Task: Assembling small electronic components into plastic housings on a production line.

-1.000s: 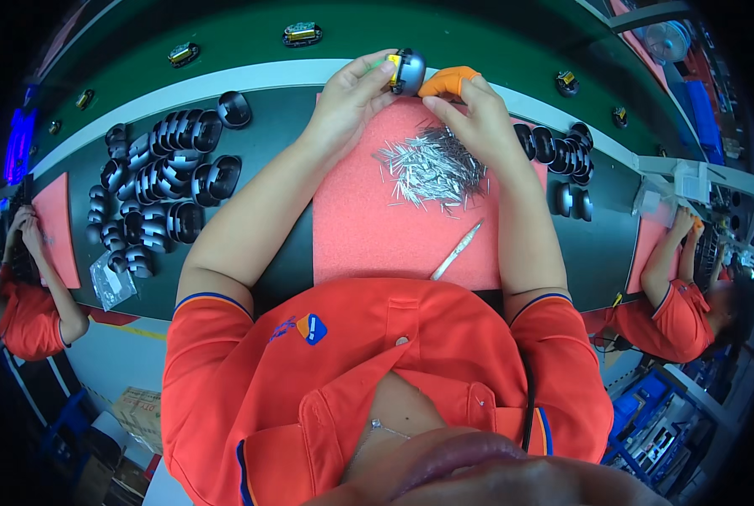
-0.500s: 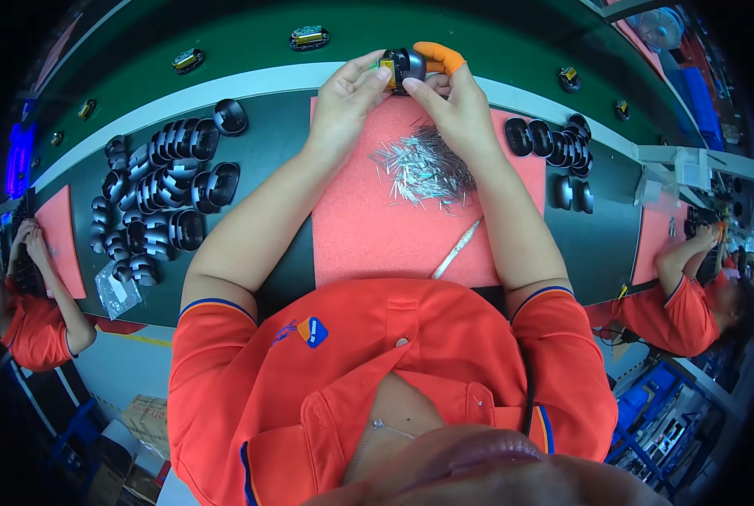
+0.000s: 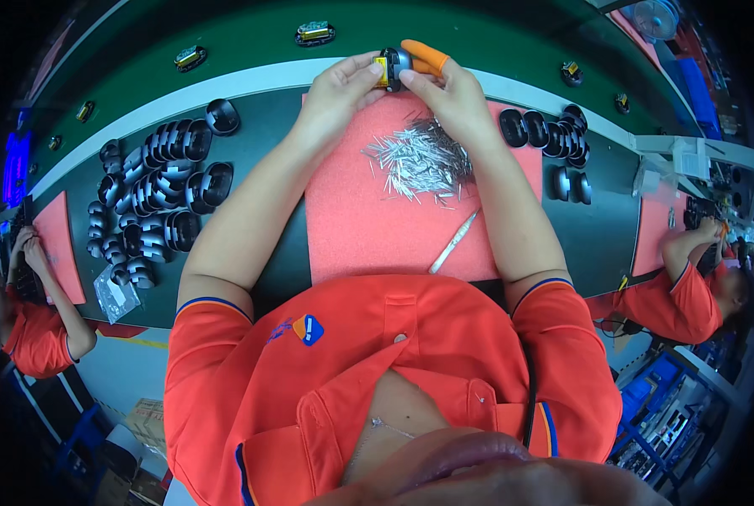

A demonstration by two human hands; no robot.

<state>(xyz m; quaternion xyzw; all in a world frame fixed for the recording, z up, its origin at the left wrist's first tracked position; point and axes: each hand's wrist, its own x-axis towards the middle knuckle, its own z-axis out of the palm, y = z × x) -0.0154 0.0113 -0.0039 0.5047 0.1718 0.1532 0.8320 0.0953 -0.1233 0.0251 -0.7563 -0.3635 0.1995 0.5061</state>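
Above the far edge of the pink foam mat [image 3: 360,232], both of my hands hold one small black device [image 3: 394,71] with a rounded shell and a yellow part on its left. My left hand [image 3: 343,91] grips its left side between thumb and fingers. From the right, my right hand [image 3: 451,94] presses its thumb against the black shell, with orange covers on two fingers. Beneath the hands lies a heap of thin silvery pins [image 3: 419,160] on the mat. A pale, slim pen-like tool [image 3: 455,242] rests near my right forearm.
Rows of black curved shells [image 3: 162,190] stand on the left, with more shells [image 3: 550,135] on the right. Beyond a pale rail, a green belt [image 3: 250,46] carries spaced yellow-and-black assemblies [image 3: 315,33]. A clear plastic bag [image 3: 115,293] lies at left. Co-workers sit on both sides.
The device has turned a little in my hands, and its rounded shell now sits closer to the yellow part. Both hands have shifted slightly left in the picture.
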